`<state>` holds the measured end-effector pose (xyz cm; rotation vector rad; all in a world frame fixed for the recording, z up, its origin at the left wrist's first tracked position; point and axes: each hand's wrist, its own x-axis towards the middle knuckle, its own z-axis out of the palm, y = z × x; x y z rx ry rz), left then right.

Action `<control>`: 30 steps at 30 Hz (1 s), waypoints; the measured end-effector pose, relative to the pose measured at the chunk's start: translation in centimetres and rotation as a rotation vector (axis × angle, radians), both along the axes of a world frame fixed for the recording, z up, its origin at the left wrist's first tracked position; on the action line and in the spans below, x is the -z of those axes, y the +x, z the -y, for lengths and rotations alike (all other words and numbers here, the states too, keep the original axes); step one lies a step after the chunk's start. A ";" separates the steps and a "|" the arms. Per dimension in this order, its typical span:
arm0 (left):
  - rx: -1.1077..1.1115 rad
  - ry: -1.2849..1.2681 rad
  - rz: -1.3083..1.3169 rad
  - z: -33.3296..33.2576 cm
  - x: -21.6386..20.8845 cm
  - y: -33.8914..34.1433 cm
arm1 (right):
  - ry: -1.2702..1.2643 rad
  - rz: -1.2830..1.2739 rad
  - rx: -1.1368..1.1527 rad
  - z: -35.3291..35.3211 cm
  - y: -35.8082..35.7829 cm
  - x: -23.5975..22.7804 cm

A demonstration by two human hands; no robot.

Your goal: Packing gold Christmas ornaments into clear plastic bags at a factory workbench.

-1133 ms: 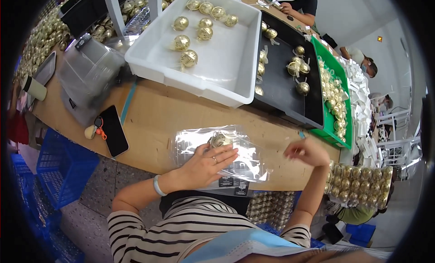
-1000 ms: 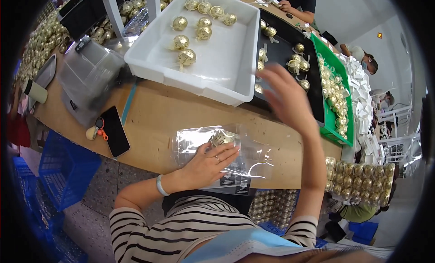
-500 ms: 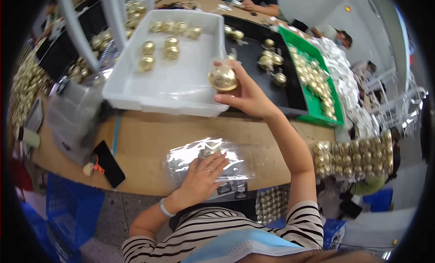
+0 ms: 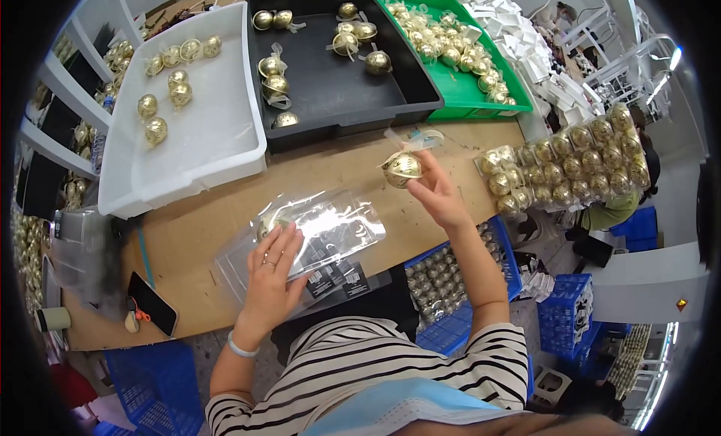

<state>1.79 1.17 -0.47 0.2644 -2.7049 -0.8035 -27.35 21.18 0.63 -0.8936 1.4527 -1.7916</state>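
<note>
My right hand [image 4: 439,199] holds a gold bauble [image 4: 402,169] up above the table, thumb and fingers pinching its side. A pale translucent ribbon [image 4: 415,139] hangs loose at the top of this bauble. On the left, my left hand [image 4: 272,274] rests with outstretched fingers on a stack of clear plastic packs [image 4: 345,224] with dark printed labels. Another gold bauble [image 4: 270,226] shows just beyond those fingertips, partly covered; whether it is inside a pack I cannot tell.
Side by side stand a white tray [image 4: 203,165], a black tray [image 4: 338,120] and a green tray [image 4: 481,111], each with gold baubles. A phone [image 4: 154,304] and orange-handled scissors [image 4: 139,313] lie at the left. Packed baubles [image 4: 567,165] sit at the right, above a blue crate [image 4: 451,331].
My view has turned, bringing more of the black and green trays in. My right hand with the bauble has moved from the white tray's corner to over the bare table. My left hand stays on the packs.
</note>
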 end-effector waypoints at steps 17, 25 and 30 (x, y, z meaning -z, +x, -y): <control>-0.018 -0.018 0.002 0.1 0.1 0.1 | 0.626 -1.295 0.374 -1.7 -1.5 3.5; -0.017 0.093 -0.114 0.8 1.1 0.4 | 0.382 -0.416 -0.507 1.8 1.7 1.1; -0.008 0.090 -0.133 0.8 1.7 0.6 | 0.456 -0.040 -0.784 8.7 6.0 1.4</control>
